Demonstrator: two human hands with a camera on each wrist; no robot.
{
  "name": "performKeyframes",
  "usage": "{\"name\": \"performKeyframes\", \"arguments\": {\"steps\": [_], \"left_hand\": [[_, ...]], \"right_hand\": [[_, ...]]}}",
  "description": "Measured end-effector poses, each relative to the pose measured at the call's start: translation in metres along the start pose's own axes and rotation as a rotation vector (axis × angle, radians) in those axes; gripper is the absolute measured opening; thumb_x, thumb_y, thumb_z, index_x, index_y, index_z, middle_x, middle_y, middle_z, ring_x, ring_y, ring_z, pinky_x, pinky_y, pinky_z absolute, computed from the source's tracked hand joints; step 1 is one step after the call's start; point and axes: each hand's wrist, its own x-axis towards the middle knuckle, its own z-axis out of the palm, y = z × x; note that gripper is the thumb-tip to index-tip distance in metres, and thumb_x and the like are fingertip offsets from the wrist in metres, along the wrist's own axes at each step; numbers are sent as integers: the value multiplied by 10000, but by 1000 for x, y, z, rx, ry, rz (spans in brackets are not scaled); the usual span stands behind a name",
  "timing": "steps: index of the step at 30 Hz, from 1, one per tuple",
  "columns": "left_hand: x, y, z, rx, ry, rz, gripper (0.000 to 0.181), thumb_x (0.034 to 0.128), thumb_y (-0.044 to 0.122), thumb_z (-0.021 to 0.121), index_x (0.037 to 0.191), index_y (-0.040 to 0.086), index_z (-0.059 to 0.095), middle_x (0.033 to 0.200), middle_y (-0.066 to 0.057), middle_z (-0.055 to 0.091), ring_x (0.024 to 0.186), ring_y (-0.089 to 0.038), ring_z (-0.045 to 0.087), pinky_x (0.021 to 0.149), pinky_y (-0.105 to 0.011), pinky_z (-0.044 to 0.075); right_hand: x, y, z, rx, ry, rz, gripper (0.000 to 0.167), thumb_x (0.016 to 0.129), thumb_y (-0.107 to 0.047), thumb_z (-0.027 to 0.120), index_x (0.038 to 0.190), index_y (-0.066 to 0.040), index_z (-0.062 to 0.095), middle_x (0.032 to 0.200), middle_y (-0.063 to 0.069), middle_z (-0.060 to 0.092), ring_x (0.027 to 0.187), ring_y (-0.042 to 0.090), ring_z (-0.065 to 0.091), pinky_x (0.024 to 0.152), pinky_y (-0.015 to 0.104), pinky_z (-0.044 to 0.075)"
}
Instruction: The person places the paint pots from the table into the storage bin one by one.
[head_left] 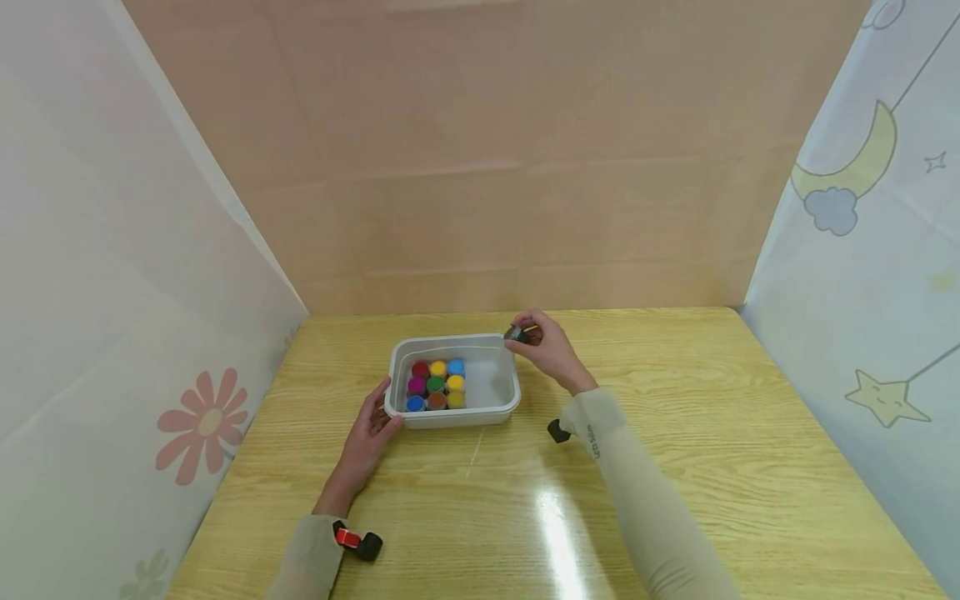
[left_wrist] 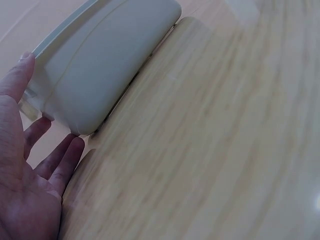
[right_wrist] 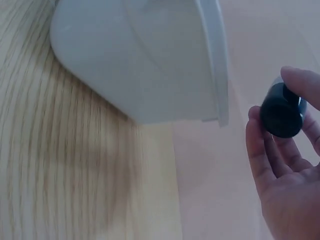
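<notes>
A white plastic tub (head_left: 450,419) stands on the table with several small paint pots (head_left: 437,385) grouped at its left. Their colours include red, yellow, green, purple, brown and blue. My left hand (head_left: 365,439) holds the tub's near left corner, its thumb at the front rim and its fingers round the left end. In the left wrist view, the fingertips (left_wrist: 76,142) meet the lower wall. My right hand (head_left: 551,346) pinches a black paint pot (right_wrist: 282,111) between thumb and fingers. That pot is tilted and held beside the tub's far right corner, about rim height.
The wooden table (head_left: 675,433) reaches back to a tan paper wall (head_left: 480,167). Patterned white sheets (head_left: 82,250) close off the left and right sides. Small black devices are on both wrists, one with a red part (head_left: 347,538).
</notes>
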Motion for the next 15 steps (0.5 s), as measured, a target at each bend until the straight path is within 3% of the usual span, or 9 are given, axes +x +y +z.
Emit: {"name": "performKeyframes", "arguments": {"steps": [9, 15], "left_hand": [[0, 0, 1, 10, 3, 5, 686, 1056, 239, 622, 1640, 337, 275, 1658, -127, 349, 1441, -358, 453, 1021, -115, 438], [1, 0, 0, 6, 2, -4, 684, 1052, 248, 629, 1635, 342, 285, 1659, -117, 353, 1449, -351, 446, 1028, -120, 433]], "right_hand": [[2, -6, 14, -16, -40, -36, 333, 918, -154, 807, 1172, -48, 620, 1150, 139, 672, 1066, 272, 614, 954, 403, 530], [3, -5, 21, -27, -71, -48, 351, 921, -146, 803, 1216, -51, 639, 1160, 116, 684, 1060, 269, 627, 996, 463, 522]]}}
